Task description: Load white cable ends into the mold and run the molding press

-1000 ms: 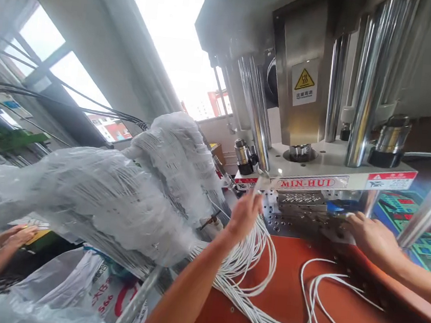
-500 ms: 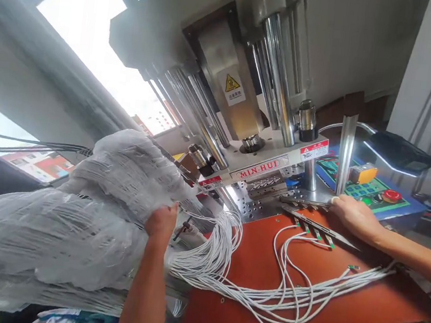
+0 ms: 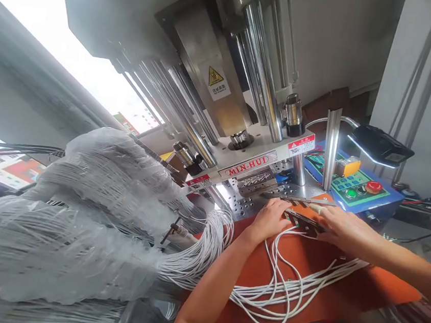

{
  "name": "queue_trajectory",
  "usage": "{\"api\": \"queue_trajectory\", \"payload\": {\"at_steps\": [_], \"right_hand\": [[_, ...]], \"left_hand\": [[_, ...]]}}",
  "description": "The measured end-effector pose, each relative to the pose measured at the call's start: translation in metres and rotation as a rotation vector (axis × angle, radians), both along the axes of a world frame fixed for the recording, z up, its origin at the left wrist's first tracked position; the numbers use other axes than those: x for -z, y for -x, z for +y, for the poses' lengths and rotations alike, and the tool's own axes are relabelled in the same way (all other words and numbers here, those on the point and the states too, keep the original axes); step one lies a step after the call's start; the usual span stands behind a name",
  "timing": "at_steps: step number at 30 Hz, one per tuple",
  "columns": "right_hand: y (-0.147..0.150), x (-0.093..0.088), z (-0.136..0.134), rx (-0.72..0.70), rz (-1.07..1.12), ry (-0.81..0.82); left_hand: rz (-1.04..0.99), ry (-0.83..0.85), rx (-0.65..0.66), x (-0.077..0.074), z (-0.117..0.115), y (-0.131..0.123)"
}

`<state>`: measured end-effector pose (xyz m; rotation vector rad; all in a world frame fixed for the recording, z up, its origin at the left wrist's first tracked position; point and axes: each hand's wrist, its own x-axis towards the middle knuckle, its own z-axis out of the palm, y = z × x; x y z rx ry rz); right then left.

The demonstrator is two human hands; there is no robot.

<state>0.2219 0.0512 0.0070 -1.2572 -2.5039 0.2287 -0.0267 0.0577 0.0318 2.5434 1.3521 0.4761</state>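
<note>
Both hands are at a long, narrow metal mold plate [image 3: 302, 218] on the orange-red work board. My left hand [image 3: 271, 220] has its fingers closed round the plate's left end. At its right end is my right hand [image 3: 341, 227], thumb and fingers bent onto the metal; the fingertips are partly hidden. Just behind lies another thin metal strip [image 3: 300, 199]. Small green connector boards [image 3: 296, 224] on the ends of white cables [image 3: 284, 240] stick out at the plate's front edge, between the hands.
A press [image 3: 248, 165] with steel columns stands behind the board [image 3: 266, 262]. To the right are a control box [image 3: 383, 199] with a red button and a lamp [image 3: 381, 143]. Plastic-wrapped cable bundles [image 3: 88, 230] fill the left, and loose white cables cross the board.
My left hand has moved right, from the wrapped cable bundle to the mold plate's left end. My right hand has shifted onto the plate's right end. The view has turned slightly.
</note>
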Motion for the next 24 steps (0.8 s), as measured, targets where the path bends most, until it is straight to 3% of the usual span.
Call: {"api": "queue_trajectory", "payload": {"at_steps": [3, 7, 14, 24], "right_hand": [[-0.002, 0.013, -0.016, -0.04, 0.051, -0.062], [0.005, 0.024, -0.016, -0.028, 0.052, -0.084], [0.012, 0.027, -0.011, 0.046, 0.02, -0.082], [0.013, 0.033, -0.001, 0.015, -0.079, -0.073]], "left_hand": [[0.038, 0.037, 0.046, 0.004, 0.01, 0.003], [0.039, 0.034, 0.047, 0.006, 0.011, 0.004], [0.041, 0.005, 0.03, 0.017, 0.017, 0.007], [0.016, -0.021, -0.044, 0.03, 0.008, 0.009]]}}
